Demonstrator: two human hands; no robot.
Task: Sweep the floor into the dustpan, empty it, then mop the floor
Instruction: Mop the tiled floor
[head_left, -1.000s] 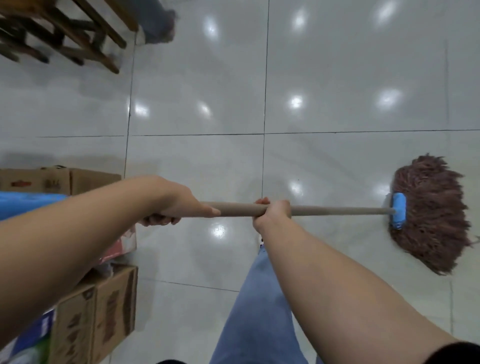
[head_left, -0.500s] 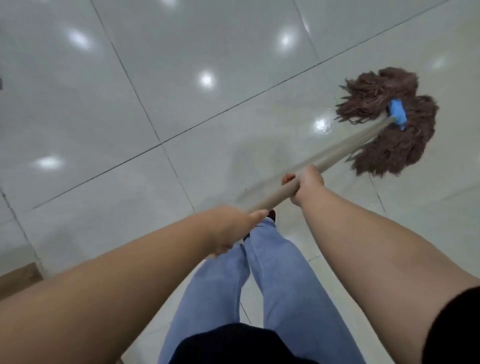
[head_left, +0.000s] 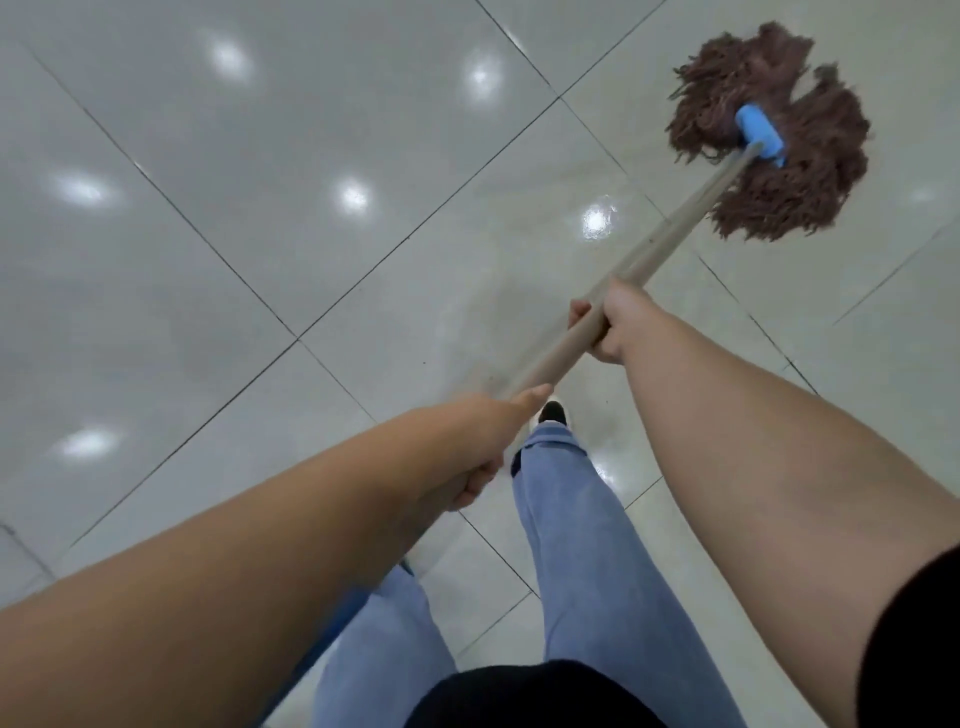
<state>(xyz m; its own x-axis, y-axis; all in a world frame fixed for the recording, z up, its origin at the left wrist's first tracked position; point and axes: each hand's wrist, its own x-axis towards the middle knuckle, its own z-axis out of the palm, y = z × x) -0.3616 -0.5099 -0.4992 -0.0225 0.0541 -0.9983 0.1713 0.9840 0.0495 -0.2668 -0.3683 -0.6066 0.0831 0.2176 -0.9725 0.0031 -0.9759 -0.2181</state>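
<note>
Here both hands grip the mop handle, head beyond.

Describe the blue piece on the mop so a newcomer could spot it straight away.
Start from the glossy tiled floor and follow the tan mop handle, held by both hands, up to the brown mop head at upper right. The blue clamp sits where handle meets strands: smooth, bright blue, unlike the shaggy brown around it.

Mop head on floor, front-right
</note>
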